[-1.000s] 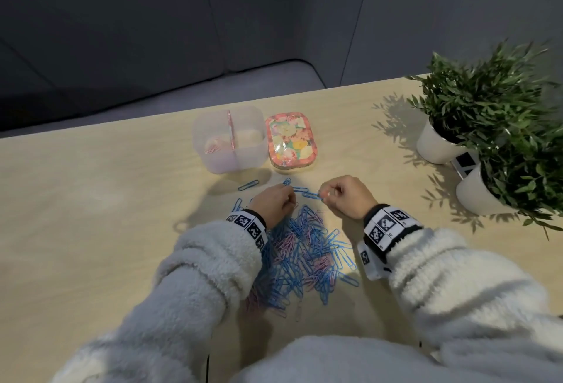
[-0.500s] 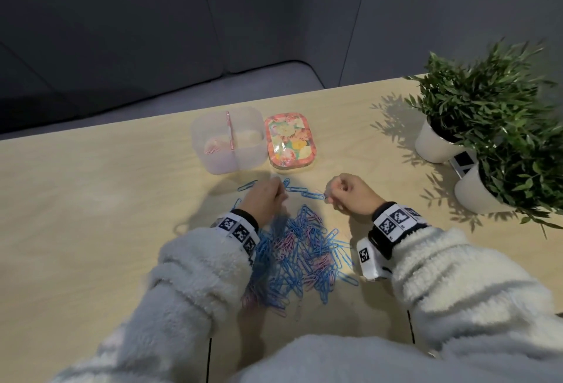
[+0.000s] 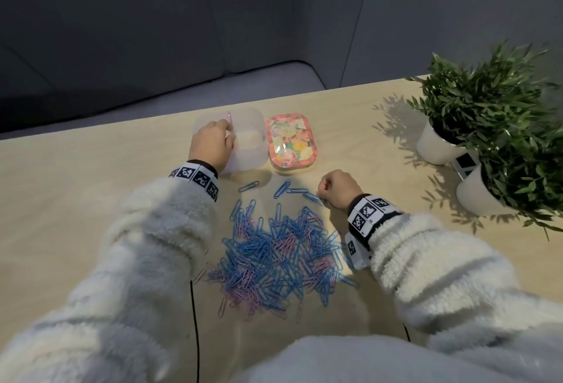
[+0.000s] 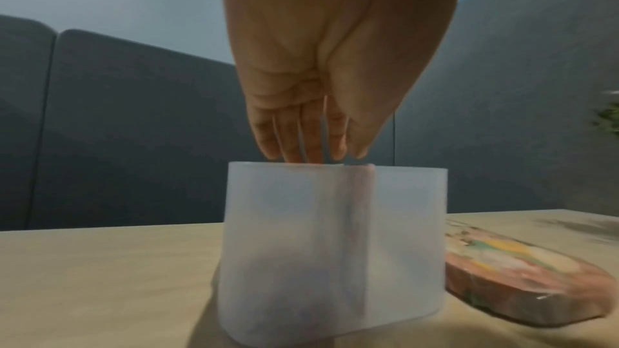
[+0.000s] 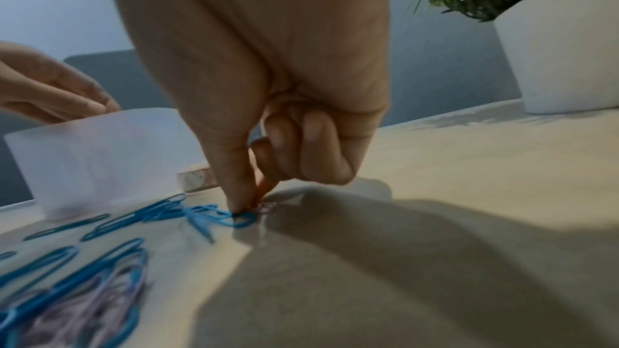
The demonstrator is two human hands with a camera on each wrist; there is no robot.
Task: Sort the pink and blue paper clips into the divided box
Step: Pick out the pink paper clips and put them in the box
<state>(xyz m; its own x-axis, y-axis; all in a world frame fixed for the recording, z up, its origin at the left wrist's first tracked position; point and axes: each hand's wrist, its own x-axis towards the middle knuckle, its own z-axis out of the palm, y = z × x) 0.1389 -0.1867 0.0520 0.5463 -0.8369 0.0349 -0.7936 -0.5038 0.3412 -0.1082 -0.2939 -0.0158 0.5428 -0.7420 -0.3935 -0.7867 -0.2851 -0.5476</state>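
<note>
Since half a second ago, the left hand [image 3: 211,145] has travelled from the far edge of the clip pile to the divided box [image 3: 248,151] and is now hovering over its left compartment, fingers [image 4: 294,139] straight, pointing down, tips just above the rim. No clip is showing in them, so the hand is reading as released. Box is frosted, translucent plastic with rounded corners and a pink divider [image 3: 230,117], sitting at the far middle of the pale wooden table [image 3: 76,200]. Just right of it is lying a glossy floral lid [image 3: 292,142], a flat rounded rectangle. Right hand [image 3: 338,189] is staying low at the right far edge of the pile, thumb and forefinger pinching a blue clip [image 5: 242,218] against the table, other fingers curled. Thin wire paper clips [image 3: 274,257], blue and pink, are lying tangled in a loose heap on the near table. Fluffy white sleeves [image 3: 158,245] are covering both forearms.
</note>
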